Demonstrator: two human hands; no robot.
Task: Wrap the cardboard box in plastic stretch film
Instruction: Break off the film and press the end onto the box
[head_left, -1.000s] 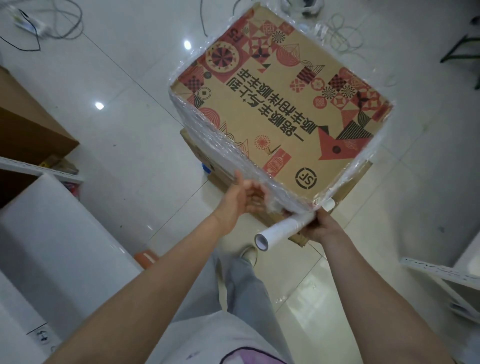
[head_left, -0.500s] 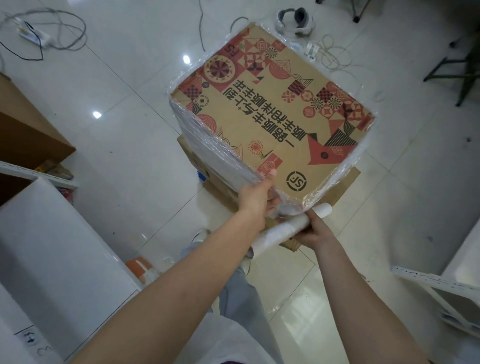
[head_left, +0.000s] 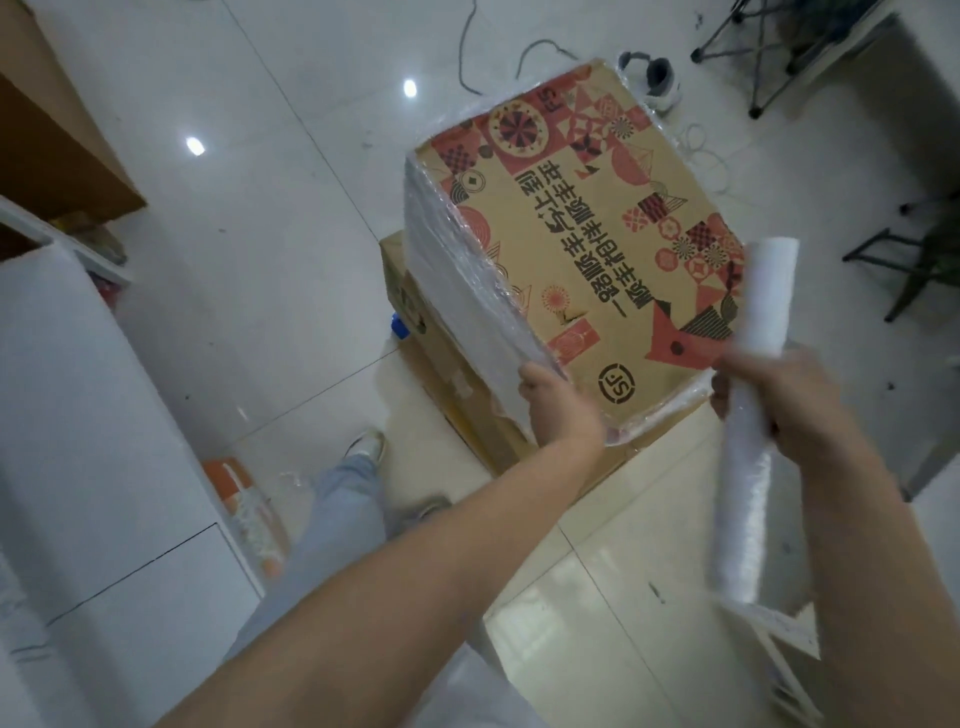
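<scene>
While the wrapping was under way, this moment was recorded as follows.
Cardboard box: the cardboard box (head_left: 587, 270), printed in red and black, stood at centre on a plain lower carton (head_left: 457, 395) on the tiled floor (head_left: 260, 260); its printed top faced up.
Stretch film: layered stretch film (head_left: 462, 301) covered the left side face and lapped over the top edges; the middle of the top appeared bare.
Left hand: the left hand (head_left: 558, 410) lay against the near-left corner with fingers curled over the film edge, apparently pinning the film down.
Right hand: the right hand (head_left: 779, 400) gripped the film roll (head_left: 748, 431) around its middle, fingers fully closed on it.
Change: a second earlier the roll lay low and nearly level against the near corner, next to the left hand; it now stood almost upright at the near-right edge, apart from the left hand. Whether film still ran from roll to box could not be told through the blur.
Meaning: judged from this, another turn round the right side was beginning.
Surroundings: cables (head_left: 467, 57) and a white headset (head_left: 654, 78) lay far; white panels (head_left: 78, 415) stood left.
</scene>
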